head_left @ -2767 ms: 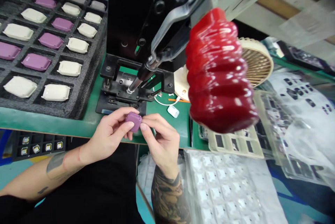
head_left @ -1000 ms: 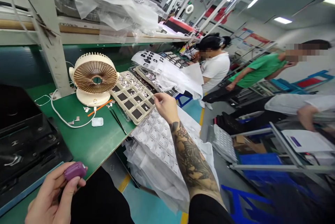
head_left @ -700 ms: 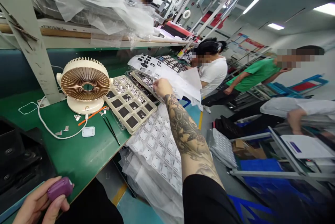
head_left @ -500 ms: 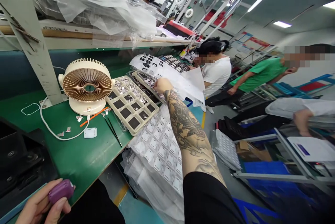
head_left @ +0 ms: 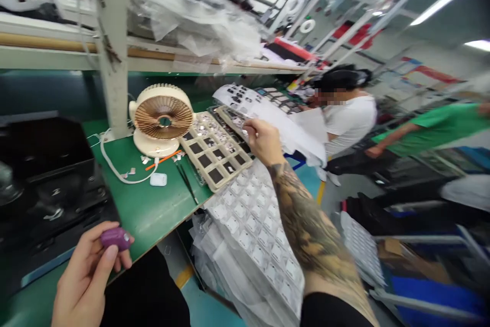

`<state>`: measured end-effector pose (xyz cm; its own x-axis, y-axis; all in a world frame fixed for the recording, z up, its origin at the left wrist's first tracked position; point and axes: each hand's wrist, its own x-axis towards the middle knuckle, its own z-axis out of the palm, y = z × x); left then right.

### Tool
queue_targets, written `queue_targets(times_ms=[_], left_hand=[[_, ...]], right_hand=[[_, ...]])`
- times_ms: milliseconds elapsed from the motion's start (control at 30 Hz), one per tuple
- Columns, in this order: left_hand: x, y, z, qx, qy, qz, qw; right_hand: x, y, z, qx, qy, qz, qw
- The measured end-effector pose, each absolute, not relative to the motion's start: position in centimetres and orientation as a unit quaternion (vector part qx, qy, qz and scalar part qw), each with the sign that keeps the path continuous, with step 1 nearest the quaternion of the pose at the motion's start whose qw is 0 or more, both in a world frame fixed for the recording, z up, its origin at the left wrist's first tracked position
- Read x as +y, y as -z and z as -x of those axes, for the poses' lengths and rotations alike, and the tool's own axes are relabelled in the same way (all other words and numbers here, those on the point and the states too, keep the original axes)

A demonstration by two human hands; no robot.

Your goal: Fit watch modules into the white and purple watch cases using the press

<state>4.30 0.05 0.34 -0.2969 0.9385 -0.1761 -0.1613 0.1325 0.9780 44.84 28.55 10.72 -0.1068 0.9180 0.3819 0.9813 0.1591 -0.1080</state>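
Note:
My left hand grips a small, rounded purple plastic piece between thumb and fingers, over the near edge of the bench. My right arm is stretched forward, and my right hand hovers above the right edge of a dark tray of small parts. Its fingers are pinched together; anything between them is too small to make out. Left of that tray lies a beige compartment tray with small pale parts in its far compartments and dark pads in the nearer ones.
A cream fan stands on the green bench, with tweezers, an orange stick and a white piece nearby. A black fixture is at left. Clear blister trays sit below the bench edge. A co-worker in white is beyond.
My right hand has lifted and drawn back from inside the dark tray, its fingers pinched. My left hand, still holding the purple piece, has risen slightly. The view has swung left.

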Motion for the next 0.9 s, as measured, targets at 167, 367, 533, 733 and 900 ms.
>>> queue_targets(times_ms=[167, 367, 533, 733, 900], left_hand=[[1.2, -0.5, -3.6, 0.483, -0.614, -0.345, 0.521], [1.1, -0.5, -3.5, 0.467, -0.633, -0.333, 0.521], [1.8, -1.0, -3.7, 0.455, -0.653, -0.317, 0.516], [2.2, -0.6, -4.3, 0.431, -0.669, -0.293, 0.53], [2.3, 0.4, -5.5, 0.404, -0.691, -0.245, 0.548]], right_hand=[[19.0, -8.2, -33.6, -0.883, -0.013, 0.355, 0.306], [9.7, -4.2, -21.5, -0.769, -0.307, 0.305, 0.47], [8.8, -1.9, -18.4, -0.701, -0.379, 0.301, 0.523], [8.9, -0.7, -18.4, -0.69, -0.367, 0.358, 0.511], [7.7, 0.8, -18.5, -0.754, -0.226, 0.368, 0.495]])
